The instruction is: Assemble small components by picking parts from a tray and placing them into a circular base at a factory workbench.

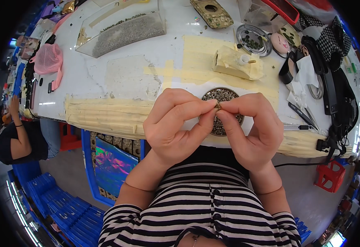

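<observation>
Both my hands meet over a round tin (222,91) filled with small greyish-brown pieces. My left hand (174,123) is closed in a pinch, thumb against index finger. Facing it, my right hand (256,125) pinches from the other side. Between the fingertips shows a tiny camouflage-coloured part (218,106), too small to name more exactly. Beyond the tin, on yellow tape, sits a tape-wrapped block (233,64) with a small white cup (244,60) on it.
Farther off lie a camouflage model tank hull (213,14), a clear bin of grey pieces (126,35) and a round dish of dark green bits (254,41). Tweezers (312,119) and black straps (328,90) are at right. A blue crate (90,173) stands below the table edge; another person (21,138) sits at left.
</observation>
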### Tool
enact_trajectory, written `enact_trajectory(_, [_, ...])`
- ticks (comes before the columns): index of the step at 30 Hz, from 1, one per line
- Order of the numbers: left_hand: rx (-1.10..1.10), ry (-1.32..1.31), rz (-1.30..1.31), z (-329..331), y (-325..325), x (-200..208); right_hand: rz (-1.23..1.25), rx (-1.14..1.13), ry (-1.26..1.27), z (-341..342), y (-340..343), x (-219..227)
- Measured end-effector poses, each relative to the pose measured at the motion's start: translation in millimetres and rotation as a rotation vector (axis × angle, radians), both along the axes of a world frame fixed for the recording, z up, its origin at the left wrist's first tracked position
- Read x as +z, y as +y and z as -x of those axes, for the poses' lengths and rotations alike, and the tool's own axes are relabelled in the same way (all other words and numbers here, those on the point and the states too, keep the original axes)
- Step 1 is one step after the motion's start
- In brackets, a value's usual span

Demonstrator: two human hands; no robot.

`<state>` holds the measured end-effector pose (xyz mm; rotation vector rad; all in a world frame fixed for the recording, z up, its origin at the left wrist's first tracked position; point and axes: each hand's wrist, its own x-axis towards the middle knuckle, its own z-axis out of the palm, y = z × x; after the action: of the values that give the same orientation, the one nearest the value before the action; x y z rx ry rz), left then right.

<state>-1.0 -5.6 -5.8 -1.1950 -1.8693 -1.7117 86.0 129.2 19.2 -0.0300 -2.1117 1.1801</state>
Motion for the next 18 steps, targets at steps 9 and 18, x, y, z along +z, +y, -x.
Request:
enact_trajectory(9, [0.034,-0.028,0.039,-1.8,1.5,0.3,-0.267,-0.029,0.178,4.9,5.8,-5.2])
enact_trajectory(18, [-0.002,-0.073,0.020,-1.8,0.5,-0.6,-0.319,-0.059,0.129,1.7,5.6,-7.7])
